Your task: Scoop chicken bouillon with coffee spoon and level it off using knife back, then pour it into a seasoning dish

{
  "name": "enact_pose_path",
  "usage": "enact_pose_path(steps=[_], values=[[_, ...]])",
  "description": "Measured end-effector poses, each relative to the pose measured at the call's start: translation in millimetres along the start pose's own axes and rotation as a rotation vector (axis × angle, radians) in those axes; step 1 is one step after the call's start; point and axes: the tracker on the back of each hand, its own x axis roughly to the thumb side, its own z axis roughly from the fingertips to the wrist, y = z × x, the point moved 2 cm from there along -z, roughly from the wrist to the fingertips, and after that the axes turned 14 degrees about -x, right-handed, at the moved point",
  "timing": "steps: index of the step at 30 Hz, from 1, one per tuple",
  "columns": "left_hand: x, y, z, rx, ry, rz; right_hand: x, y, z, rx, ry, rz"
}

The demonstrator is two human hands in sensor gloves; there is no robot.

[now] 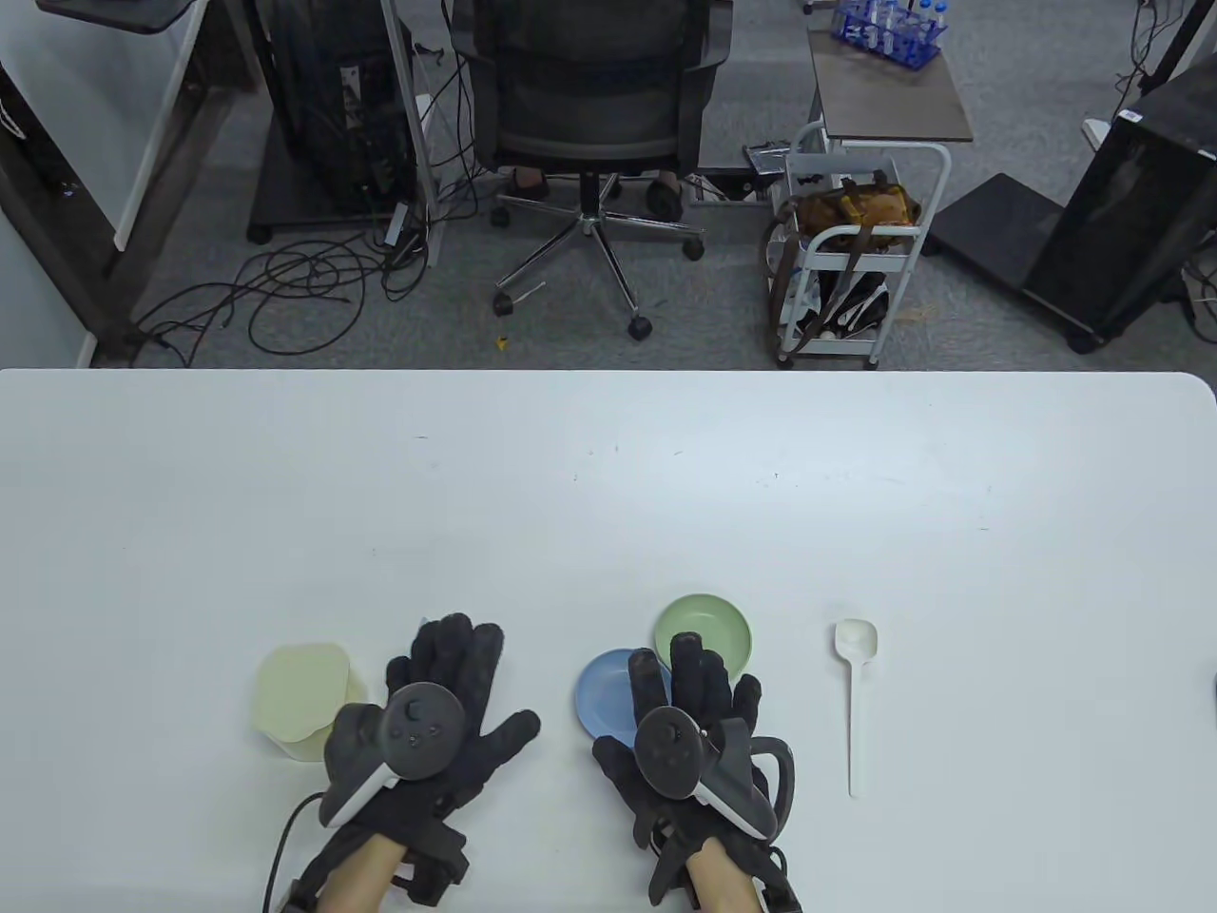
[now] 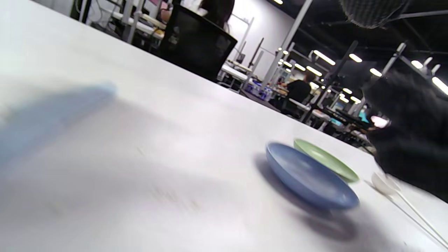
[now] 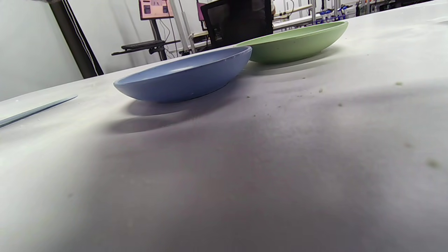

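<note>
Both hands are lying near the front edge of the white tabletop (image 1: 608,495), fingers stretched out and holding nothing. The left hand (image 1: 437,713) is spreading its fingers flat, just right of a pale yellow lidded container (image 1: 299,699) that is sitting at the near left. The right hand (image 1: 689,723) is reaching its straight fingertips over the near edges of two shallow dishes: a blue dish (image 1: 608,694) to its left and a green dish (image 1: 704,628) just beyond it; whether the fingers are touching them I cannot tell. The right wrist view is showing the blue dish (image 3: 185,75) and the green dish (image 3: 294,40) sitting rim to rim, apparently touching. A white plastic spoon (image 1: 856,704) is lying well right of the right hand, bowl pointing far, handle pointing near. At the left edge of the right wrist view a thin, flat blue-grey strip (image 3: 35,110) is lying on the surface; what it is I cannot tell.

The tabletop is showing small dark specks and crumbs around the dishes. Beyond its far edge, grey carpet is carrying loose black cables (image 1: 295,285), a black mesh office chair (image 1: 589,105) on a star base, a white trolley (image 1: 856,247) holding a brown bag, and dark cabinets at both sides. The left wrist view is catching ceiling lights and workstations in the distance.
</note>
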Motion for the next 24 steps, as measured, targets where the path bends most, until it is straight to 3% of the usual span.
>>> enact_pose_path(steps=[3, 7, 9, 12, 13, 15, 19, 24], values=[[-27.0, 44.7, 13.4, -0.013, 0.072, 0.038, -0.4, 1.8, -0.2, 0.014, 0.002, 0.004], [-70.7, 68.3, 15.7, -0.094, 0.189, -0.007, -1.5, 2.7, -0.4, 0.026, 0.010, 0.007], [-92.5, 62.6, 9.9, -0.196, 0.245, -0.053, -1.6, 2.8, -0.5, 0.030, 0.012, 0.006], [-117.8, 44.6, -0.8, -0.311, 0.319, -0.255, -1.5, 2.6, -0.6, 0.036, 0.015, 0.012], [-122.9, 39.4, -3.8, -0.342, 0.312, -0.274, -1.5, 2.5, -0.7, 0.036, 0.015, 0.013], [-127.5, 25.4, -12.6, -0.399, 0.185, -0.162, -1.7, 2.4, -0.7, 0.034, 0.017, 0.016], [-126.1, 26.2, -17.0, -0.417, 0.165, -0.111, -3.5, 2.4, -1.0, 0.035, 0.027, 0.018], [-115.8, 30.9, -17.2, -0.361, 0.192, -0.089, -4.0, 2.5, -1.5, 0.046, 0.028, 0.008]])
